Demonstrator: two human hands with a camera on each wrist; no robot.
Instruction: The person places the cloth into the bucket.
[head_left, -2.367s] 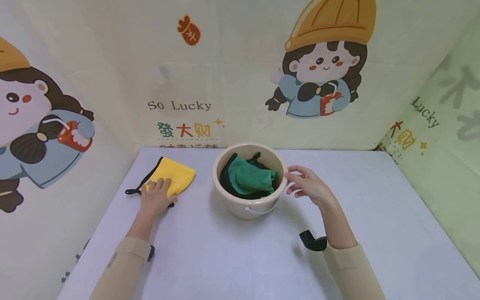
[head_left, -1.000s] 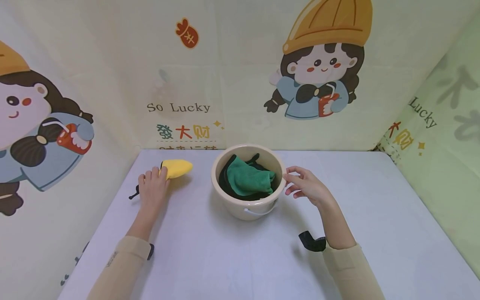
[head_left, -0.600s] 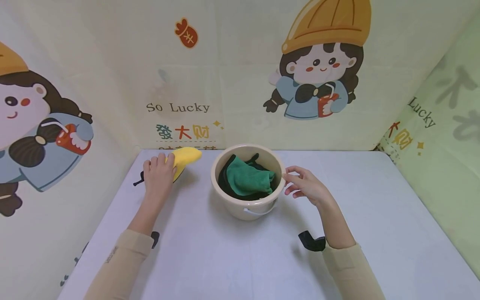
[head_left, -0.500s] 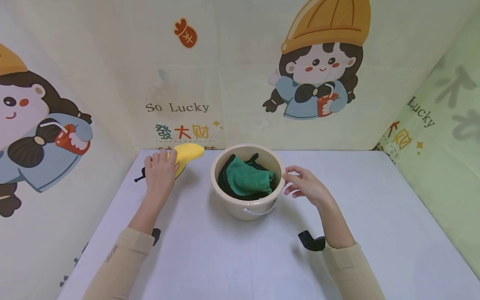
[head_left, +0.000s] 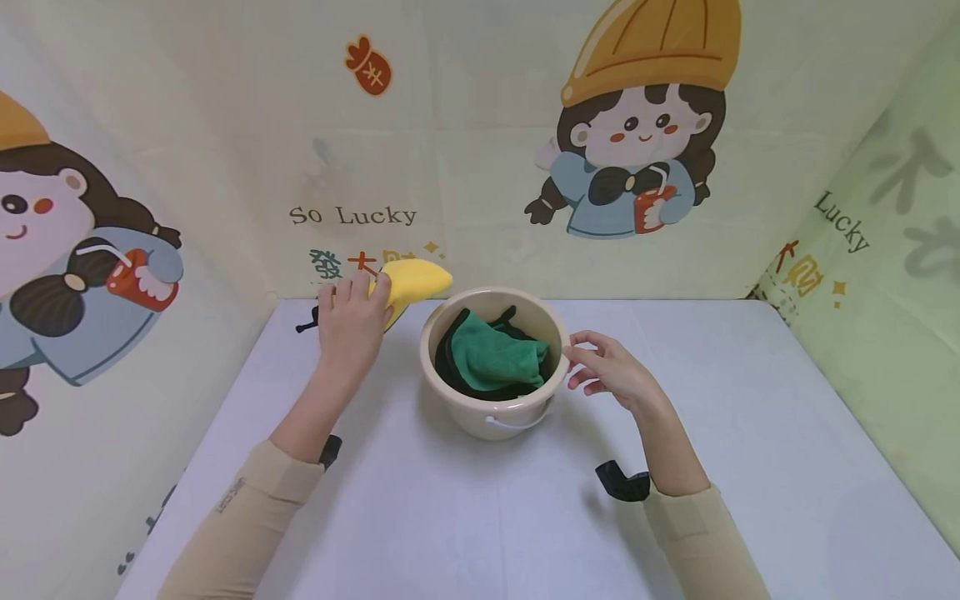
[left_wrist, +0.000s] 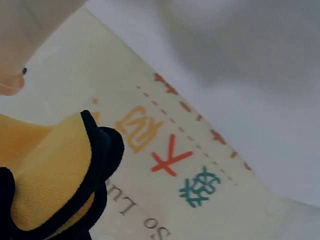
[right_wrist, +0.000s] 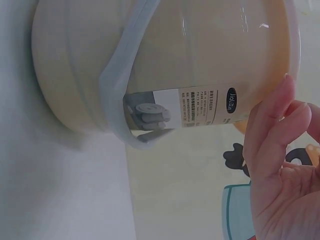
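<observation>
Head view shows your left hand (head_left: 351, 321) gripping the bunched yellow cloth (head_left: 411, 282), lifted just left of the bucket's (head_left: 491, 417) rim, a little above frame centre. Your right hand (head_left: 611, 372) rests with loosely bent fingers (right_wrist: 272, 117) against the bucket's right side, holding nothing. A green cloth (head_left: 495, 358) lies inside the bucket on the white table (head_left: 750, 433).
</observation>
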